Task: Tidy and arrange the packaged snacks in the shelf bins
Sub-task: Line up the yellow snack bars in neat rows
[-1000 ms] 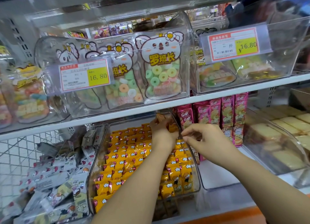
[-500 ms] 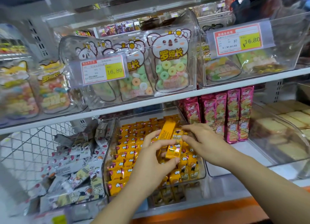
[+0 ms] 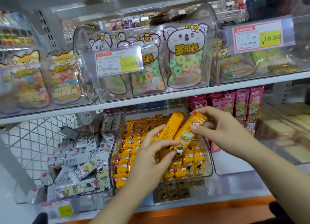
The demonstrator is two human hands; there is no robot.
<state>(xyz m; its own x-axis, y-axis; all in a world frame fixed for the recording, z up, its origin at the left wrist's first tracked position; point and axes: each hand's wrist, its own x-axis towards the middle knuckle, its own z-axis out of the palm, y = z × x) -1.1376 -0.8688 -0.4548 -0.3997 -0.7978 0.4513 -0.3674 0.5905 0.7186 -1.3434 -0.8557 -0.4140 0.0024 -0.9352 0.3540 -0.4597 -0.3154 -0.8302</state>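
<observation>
head: white shelf [image 3: 167,96], clear bins [image 3: 206,17]

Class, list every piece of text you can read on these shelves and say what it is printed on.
"16.80": middle bin's price tag.
"¥16.80": right bin's price tag.
"罗班长": ring-candy bag.
"乐吧": held orange pack; pink packs.
Small print on both tags: too blurred.

Premises are identified as a retail snack shop. White shelving [image 3: 151,98] is fitted with clear plastic bins [image 3: 210,163] stocked with packaged snacks [image 3: 125,166]. Printed price labels [image 3: 117,62], marked 16.80, are fixed to bin fronts. Bagged gummy rings [image 3: 184,66] are displayed above.
</observation>
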